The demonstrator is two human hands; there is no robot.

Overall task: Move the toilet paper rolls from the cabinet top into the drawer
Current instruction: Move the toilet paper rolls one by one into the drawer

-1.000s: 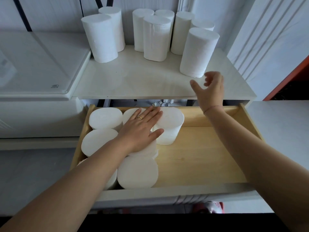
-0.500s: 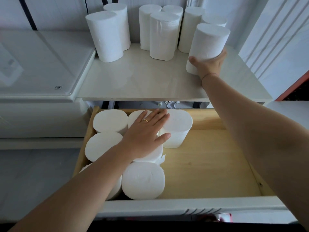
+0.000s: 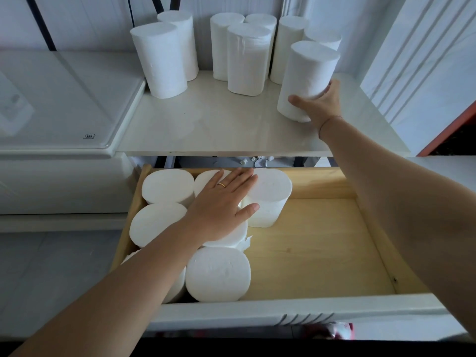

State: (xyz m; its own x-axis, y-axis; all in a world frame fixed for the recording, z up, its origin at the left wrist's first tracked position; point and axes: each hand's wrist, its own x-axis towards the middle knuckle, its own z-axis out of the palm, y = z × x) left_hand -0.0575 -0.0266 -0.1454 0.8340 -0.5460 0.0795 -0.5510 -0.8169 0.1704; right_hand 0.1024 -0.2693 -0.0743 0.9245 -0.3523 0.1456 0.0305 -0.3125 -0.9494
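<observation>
Partly under left hand (image 3: 221,204): one drawer roll (image 3: 231,234).

The only mark I can make out is a small grey stamp (image 3: 90,136) printed near the front right corner of the glass-topped white appliance (image 3: 51,104) to my left. It shows an oval outline enclosing what look like three curved letters, perhaps "CCC", with a line of finer print beneath that is too small to read. A pale rectangular patch (image 3: 14,109) further left on the same glass surface is blurred, and I can read nothing on it. I see no other legible text, number or label.
</observation>
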